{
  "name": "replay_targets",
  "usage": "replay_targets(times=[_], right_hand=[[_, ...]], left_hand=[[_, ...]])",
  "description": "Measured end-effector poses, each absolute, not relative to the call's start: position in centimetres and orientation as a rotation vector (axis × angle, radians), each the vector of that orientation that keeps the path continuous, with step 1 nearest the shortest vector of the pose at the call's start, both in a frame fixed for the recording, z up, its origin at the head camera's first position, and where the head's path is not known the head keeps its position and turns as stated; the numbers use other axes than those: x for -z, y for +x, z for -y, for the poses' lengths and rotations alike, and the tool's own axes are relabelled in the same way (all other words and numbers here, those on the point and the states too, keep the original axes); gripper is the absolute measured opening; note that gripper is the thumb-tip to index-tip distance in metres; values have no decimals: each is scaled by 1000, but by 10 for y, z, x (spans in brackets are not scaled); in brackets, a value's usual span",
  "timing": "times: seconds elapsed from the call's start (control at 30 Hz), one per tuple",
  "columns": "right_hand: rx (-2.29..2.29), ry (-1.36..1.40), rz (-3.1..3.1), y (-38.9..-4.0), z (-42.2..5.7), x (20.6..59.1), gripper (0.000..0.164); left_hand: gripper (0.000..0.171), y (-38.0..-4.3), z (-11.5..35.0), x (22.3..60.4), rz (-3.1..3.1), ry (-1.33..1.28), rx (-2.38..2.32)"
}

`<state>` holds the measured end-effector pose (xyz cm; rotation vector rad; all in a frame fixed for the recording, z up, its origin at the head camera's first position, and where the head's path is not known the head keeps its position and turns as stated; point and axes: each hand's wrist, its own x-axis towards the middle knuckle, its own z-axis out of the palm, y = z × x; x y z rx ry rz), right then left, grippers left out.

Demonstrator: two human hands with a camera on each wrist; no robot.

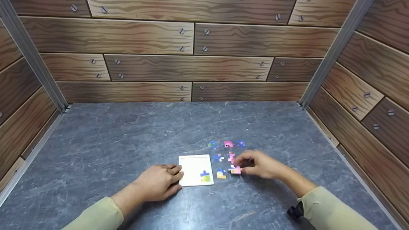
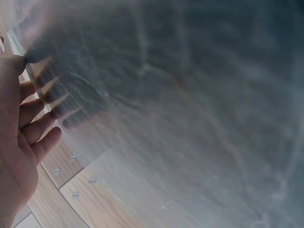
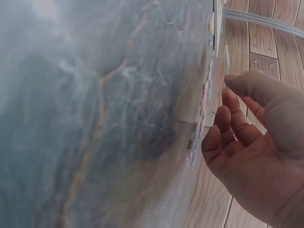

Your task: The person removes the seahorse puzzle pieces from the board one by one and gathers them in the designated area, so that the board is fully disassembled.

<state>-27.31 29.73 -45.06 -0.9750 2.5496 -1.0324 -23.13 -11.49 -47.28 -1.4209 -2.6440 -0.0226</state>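
A white puzzle tray (image 1: pixel 191 171) lies on the table, with one blue and yellow-green puzzle piece (image 1: pixel 205 176) in its lower right corner. My left hand (image 1: pixel 157 181) rests against the tray's left edge, its fingertips touching the rim; the left wrist view has the same hand (image 2: pixel 23 123) with relaxed fingers. Between thumb and fingertips, my right hand (image 1: pixel 260 164) pinches a pink puzzle piece (image 1: pixel 236 169). Seen edge-on in the right wrist view, that thin piece (image 3: pixel 227 64) is raised off the table. A pink piece (image 1: pixel 230 157) lies just beside the right fingertips, partly covered.
Several loose pieces lie right of the tray, among them a yellow and blue piece (image 1: pixel 221 174), a blue and white piece (image 1: pixel 218 157), a pink piece (image 1: pixel 228 144) and a blue piece (image 1: pixel 240 143). Wood-patterned walls (image 1: pixel 191 67) enclose the grey marbled table (image 1: pixel 134 134).
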Motion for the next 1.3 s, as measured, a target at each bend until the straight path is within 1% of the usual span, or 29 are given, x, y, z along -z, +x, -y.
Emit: replay_targets(times=[0.23, 0.57, 1.3], right_hand=[[1029, -954, -2512, -272, -297, 456, 26], [1019, -920, -2507, -272, -298, 458, 30], [1007, -922, -2503, -274, -300, 463, 30]], left_hand=[[44, -232, 115, 474, 2638, -1416, 27], [43, -233, 114, 473, 2636, -1420, 30], [41, -233, 114, 472, 2631, -1423, 30]])
